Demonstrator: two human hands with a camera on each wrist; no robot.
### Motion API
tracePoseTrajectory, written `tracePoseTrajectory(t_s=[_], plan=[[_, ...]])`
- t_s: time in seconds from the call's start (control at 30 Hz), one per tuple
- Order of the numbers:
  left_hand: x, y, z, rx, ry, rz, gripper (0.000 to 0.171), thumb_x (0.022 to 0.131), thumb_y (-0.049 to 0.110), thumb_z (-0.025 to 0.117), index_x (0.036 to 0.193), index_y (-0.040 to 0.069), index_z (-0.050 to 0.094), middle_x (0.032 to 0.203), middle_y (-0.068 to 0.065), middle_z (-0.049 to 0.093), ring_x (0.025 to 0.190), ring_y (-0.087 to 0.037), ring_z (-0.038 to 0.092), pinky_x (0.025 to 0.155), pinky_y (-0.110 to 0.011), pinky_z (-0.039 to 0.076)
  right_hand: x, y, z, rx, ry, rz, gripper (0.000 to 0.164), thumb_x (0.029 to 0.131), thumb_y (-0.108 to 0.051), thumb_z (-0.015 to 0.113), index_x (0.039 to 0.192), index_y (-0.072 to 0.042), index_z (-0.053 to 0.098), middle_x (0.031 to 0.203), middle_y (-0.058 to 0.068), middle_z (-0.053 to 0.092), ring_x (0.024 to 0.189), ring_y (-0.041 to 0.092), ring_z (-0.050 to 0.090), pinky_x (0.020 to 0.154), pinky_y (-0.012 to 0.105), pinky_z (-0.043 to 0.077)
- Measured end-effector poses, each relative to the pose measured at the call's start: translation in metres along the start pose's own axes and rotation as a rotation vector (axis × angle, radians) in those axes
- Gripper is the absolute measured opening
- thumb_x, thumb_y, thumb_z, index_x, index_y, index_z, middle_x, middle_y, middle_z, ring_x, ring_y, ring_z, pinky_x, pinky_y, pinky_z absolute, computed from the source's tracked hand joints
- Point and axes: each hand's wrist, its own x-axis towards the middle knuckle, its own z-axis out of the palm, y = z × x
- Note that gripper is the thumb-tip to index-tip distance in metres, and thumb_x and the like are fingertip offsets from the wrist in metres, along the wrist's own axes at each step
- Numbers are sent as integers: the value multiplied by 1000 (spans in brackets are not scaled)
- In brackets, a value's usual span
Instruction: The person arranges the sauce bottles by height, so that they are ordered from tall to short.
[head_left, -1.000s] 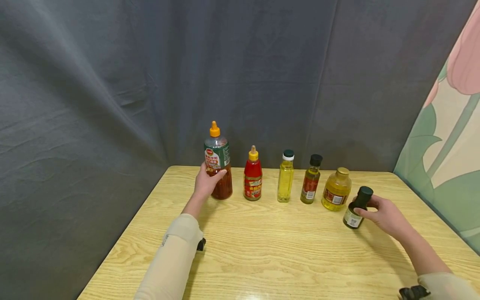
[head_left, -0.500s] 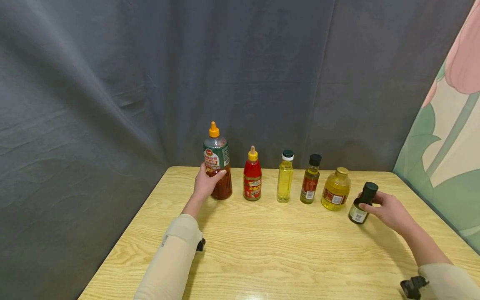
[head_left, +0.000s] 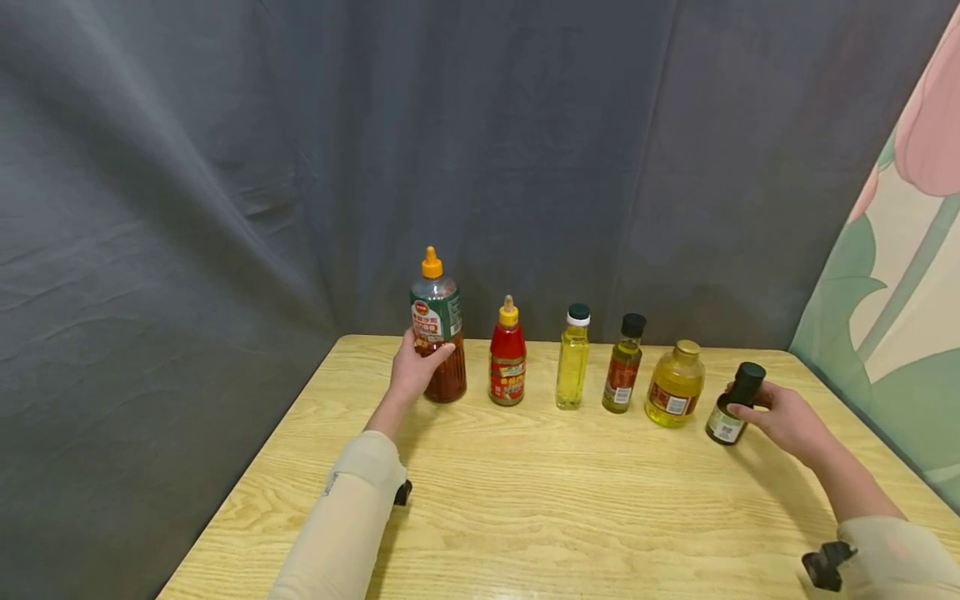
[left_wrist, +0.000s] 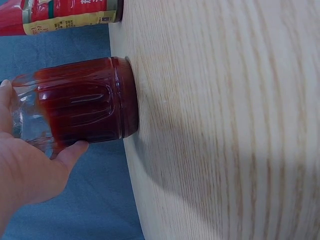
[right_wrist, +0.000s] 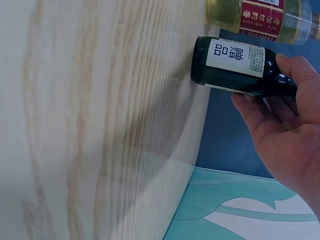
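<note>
My left hand [head_left: 413,367] grips a tall sauce bottle [head_left: 447,372] with an orange nozzle cap and a green label, its thumb across the front. In the left wrist view the red sauce [left_wrist: 82,102] fills the lower part, and the bottle's base meets the table. At the row's right end, my right hand [head_left: 783,423] holds a small dark bottle [head_left: 726,427] by its neck, between thumb and fingers. Its white label [right_wrist: 235,57] faces the right wrist camera; the base is at the tabletop, though whether it touches is hard to tell. A round jar-like oil bottle [head_left: 676,385] stands just left of it.
Between the hands stand a red squeeze bottle [head_left: 507,367] with a yellow cap, a square oil bottle [head_left: 572,367] and a slim black-capped bottle [head_left: 622,375]. A grey curtain [head_left: 480,167] hangs behind the wooden table [head_left: 525,500]; a flower-patterned panel [head_left: 900,333] borders the right.
My right hand has moved the dark bottle right and slightly back, away from the round oil bottle. My left hand keeps its grip on the sauce bottle in the same place.
</note>
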Motion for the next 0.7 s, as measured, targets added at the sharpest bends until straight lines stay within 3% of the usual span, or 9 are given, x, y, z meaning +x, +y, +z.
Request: tracePoseTrajectory(t_s=[0.33, 0.43, 0.57, 0.7], plan=[[3, -1, -2, 19, 5, -19, 79, 90, 43, 76, 152, 17, 36, 144, -13, 52, 131, -33, 50, 109, -52, 41, 11, 4, 0, 16, -5, -14, 47, 102, -18, 62, 130, 18, 51, 124, 42, 56, 118, 62, 50, 89, 66, 46], [2, 0, -2, 20, 7, -16, 79, 91, 42, 76, 153, 16, 34, 144, -14, 52, 131, -34, 50, 109, -53, 41, 13, 5, -1, 7, -2, -18, 49, 102, -18, 62, 131, 19, 51, 124, 42, 57, 117, 60, 52, 85, 56, 51], [1, 1, 0, 15, 3, -10, 79, 91, 40, 76, 154, 15, 34, 143, -15, 53, 130, -35, 51, 107, -53, 42, 13, 7, -2, -5, 3, -14, 49, 102, -18, 63, 131, 19, 51, 122, 42, 58, 115, 58, 53, 76, 34, 51], [1, -1, 0, 21, 6, -14, 79, 91, 41, 76, 153, 15, 35, 143, -15, 53, 129, -35, 52, 107, -53, 43, 13, 8, -2, -2, -3, -5, 50, 102, -18, 63, 130, 20, 51, 123, 42, 57, 116, 59, 53, 78, 37, 52]])
